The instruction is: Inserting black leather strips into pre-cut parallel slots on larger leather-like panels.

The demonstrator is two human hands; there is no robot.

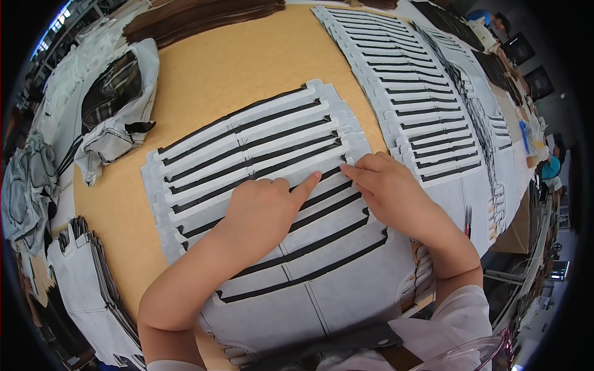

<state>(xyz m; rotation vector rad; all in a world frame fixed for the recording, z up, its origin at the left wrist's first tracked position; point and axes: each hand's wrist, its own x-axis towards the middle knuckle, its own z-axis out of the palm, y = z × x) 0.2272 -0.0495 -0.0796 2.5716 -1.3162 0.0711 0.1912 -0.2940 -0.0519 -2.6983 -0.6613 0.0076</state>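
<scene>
Glasses sit nearest, forearms overlapping panels, right fingers pinching one, left fingers unclear in grip, fabric alongside.

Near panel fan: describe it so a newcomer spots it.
Find the tan table. On it, mid-picture, lies the near fan, grey and black-striped. Unlike the far fan at upper right, it has the left hand and right hand on it.

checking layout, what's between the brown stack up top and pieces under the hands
In the head view, tan tabletop separates the brown stack from the grey pieces.
</scene>
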